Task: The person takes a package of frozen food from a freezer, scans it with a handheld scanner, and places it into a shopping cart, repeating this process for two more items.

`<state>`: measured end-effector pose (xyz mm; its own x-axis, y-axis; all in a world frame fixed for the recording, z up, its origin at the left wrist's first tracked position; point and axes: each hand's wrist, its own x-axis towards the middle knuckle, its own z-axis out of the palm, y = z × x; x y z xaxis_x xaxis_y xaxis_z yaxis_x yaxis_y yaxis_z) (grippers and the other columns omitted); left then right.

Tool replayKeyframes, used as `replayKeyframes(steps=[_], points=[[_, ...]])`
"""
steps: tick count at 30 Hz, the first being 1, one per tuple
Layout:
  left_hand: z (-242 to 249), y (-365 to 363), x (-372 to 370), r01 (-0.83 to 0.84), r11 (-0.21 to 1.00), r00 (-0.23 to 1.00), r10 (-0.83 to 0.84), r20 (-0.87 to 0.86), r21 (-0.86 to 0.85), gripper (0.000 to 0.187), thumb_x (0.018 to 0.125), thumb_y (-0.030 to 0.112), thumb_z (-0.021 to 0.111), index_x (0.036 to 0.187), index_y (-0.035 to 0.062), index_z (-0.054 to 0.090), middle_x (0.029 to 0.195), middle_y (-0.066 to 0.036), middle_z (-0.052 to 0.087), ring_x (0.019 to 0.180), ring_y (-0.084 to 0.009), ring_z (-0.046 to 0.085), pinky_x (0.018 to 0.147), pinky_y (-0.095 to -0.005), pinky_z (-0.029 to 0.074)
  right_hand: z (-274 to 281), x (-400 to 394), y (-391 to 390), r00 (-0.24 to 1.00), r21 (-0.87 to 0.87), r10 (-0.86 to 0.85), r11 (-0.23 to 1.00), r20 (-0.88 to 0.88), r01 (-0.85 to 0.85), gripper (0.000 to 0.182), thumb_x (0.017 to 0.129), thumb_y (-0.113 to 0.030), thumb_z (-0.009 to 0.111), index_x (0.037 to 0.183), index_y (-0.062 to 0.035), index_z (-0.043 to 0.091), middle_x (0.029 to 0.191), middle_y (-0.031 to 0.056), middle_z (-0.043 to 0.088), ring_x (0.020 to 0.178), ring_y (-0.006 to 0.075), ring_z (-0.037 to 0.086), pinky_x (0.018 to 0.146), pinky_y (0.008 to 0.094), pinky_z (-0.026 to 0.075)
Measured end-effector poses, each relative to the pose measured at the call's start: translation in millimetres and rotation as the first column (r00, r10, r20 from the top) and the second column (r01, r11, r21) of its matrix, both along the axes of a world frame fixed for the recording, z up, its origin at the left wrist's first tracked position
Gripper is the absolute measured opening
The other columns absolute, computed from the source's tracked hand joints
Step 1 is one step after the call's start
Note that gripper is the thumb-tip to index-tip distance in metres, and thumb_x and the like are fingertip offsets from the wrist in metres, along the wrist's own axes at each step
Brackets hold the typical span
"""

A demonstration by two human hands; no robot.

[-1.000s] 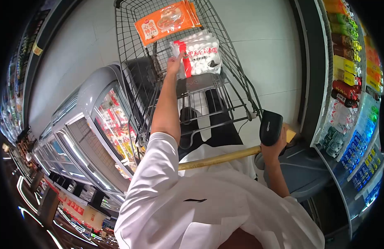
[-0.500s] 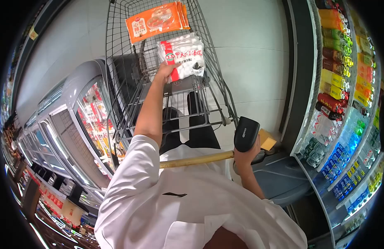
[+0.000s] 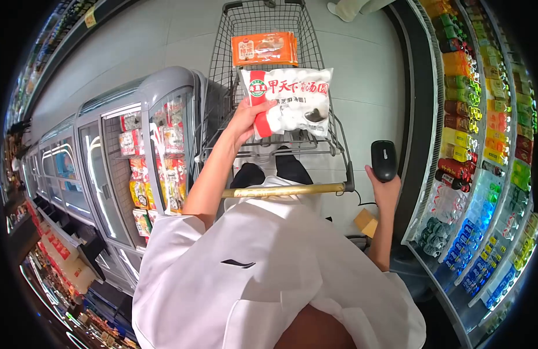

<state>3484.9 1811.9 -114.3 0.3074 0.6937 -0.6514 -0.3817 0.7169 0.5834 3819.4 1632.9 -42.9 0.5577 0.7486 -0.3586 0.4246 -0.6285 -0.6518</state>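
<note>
A white and red bag of tangyuan [image 3: 298, 100], printed with Chinese characters and a round green logo, is gripped at its left edge by my left hand [image 3: 244, 121]. It is held up over the near end of a wire shopping cart [image 3: 322, 55], hiding what lies beneath it. Orange packets [image 3: 263, 49] lie flat farther inside the cart. Out to the right of the cart handle [image 3: 286, 190], my right hand [image 3: 387, 187] is closed around a black handheld scanner [image 3: 384, 161] with a rounded head.
Glass-door freezers [image 3: 100, 168] with bagged goods stand on the left. Shelves of bottled drinks [image 3: 463, 139] line the right side. Near the top, another person's shoe [image 3: 342, 11] is on the floor. A yellow block-like thing [image 3: 366, 222] is below my right hand.
My left hand has raised the tangyuan bag from inside the cart toward me. My right hand has moved right with the scanner, away from the handle. The view has shifted.
</note>
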Motion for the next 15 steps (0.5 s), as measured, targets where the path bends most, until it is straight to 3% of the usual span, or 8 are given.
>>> replayKeyframes(steps=[1,2,4,5,7,10,12,15], points=[[24.4,-12.0,-6.5,-0.012,0.998,0.998,0.009,0.057,0.064,0.037,0.09,0.006,0.068,0.124,-0.0017,0.054,0.114,-0.014,0.067,0.1,-0.0222,0.069,0.086,-0.0362,0.059,35.4,-8.2,14.1,0.995,-0.165,-0.066,0.985,-0.076,0.052,0.034,0.072,-0.026,0.087,0.079,0.0002,0.066,0.063,0.0015,0.061,0.06,0.0131,0.058,0.059,0.032,0.046],[37.1,-25.3,-13.0,-0.022,0.997,0.998,0.018,0.061,0.074,0.037,0.09,0.006,0.068,0.124,-0.0017,0.054,0.114,-0.014,0.067,0.1,-0.0222,0.069,0.086,-0.0362,0.059,58.9,-16.3,20.5,0.968,-0.11,-0.05,0.994,-0.245,0.024,0.027,0.074,-0.02,0.086,0.083,-0.0032,0.066,0.067,0.0001,0.059,0.061,0.0116,0.056,0.057,0.0297,0.044],[54.8,-50.3,-29.1,-0.19,0.98,0.933,0.162,0.323,0.057,0.04,0.095,0.016,0.064,0.128,-0.0015,0.051,0.118,-0.015,0.065,0.103,-0.0228,0.068,0.088,-0.0372,0.058,99.4,-47.0,31.9,0.859,0.084,0.038,0.996,-0.511,0.006,0.026,0.077,-0.011,0.081,0.094,-0.0027,0.064,0.082,0.0038,0.061,0.068,0.0125,0.059,0.061,0.0288,0.049],[55.0,-61.5,-40.4,-0.196,0.977,0.926,0.155,0.344,0.086,0.045,0.098,0.024,0.061,0.132,-0.0008,0.048,0.124,-0.016,0.062,0.108,-0.0242,0.066,0.093,-0.0395,0.056,105.7,-59.1,31.6,0.86,0.087,0.049,0.996,-0.508,-0.006,0.026,0.077,-0.011,0.081,0.094,-0.0027,0.064,0.082,0.0038,0.061,0.068,0.0125,0.059,0.061,0.0288,0.049],[79.0,-81.7,-51.5,-0.258,0.962,0.892,0.202,0.404,0.087,0.046,0.098,0.025,0.061,0.133,-0.0008,0.047,0.126,-0.016,0.061,0.11,-0.025,0.065,0.094,-0.0406,0.055,112.7,-80.5,37.1,0.674,0.223,0.135,0.974,-0.726,0.046,0.034,0.079,-0.004,0.077,0.108,-0.0012,0.059,0.099,0.0087,0.062,0.081,0.0165,0.063,0.071,0.031,0.056],[107.5,-102.5,-80.6,-0.336,0.937,0.833,0.249,0.493,0.095,0.048,0.099,0.025,0.059,0.136,-0.0003,0.044,0.13,-0.015,0.059,0.116,-0.0258,0.062,0.097,-0.0421,0.053,123.3,-143.6,51.1,0.565,0.338,0.239,0.938,-0.79,0.076,0.039,0.079,-0.002,0.076,0.112,-0.0003,0.056,0.107,0.0122,0.063,0.093,0.0205,0.065,0.081,0.0333,0.058],[114.7,-111.5,-106.0,-0.362,0.926,0.846,0.276,0.457,0.11,0.048,0.099,0.024,0.059,0.137,0.0004,0.043,0.129,-0.014,0.059,0.117,-0.0252,0.061,0.098,-0.0416,0.053,105.1,-173.1,50.0,0.457,0.377,0.299,0.922,-0.838,0.087,0.055,0.076,0.003,0.078,0.125,-0.0021,0.055,0.117,0.012,0.062,0.106,0.0203,0.061,0.091,0.0339,0.053],[119.3,-124.7,-141.4,-0.411,0.9,0.843,0.313,0.437,0.149,0.047,0.098,0.02,0.06,0.138,0.0013,0.043,0.13,-0.015,0.058,0.118,-0.0248,0.06,0.098,-0.0419,0.053,120.9,-242.7,61.6,0.576,0.367,0.293,0.93,-0.763,0.013,0.061,0.068,0.008,0.082,0.123,-0.0023,0.058,0.112,0.0075,0.063,0.103,0.0166,0.061,0.09,0.0318,0.051]])
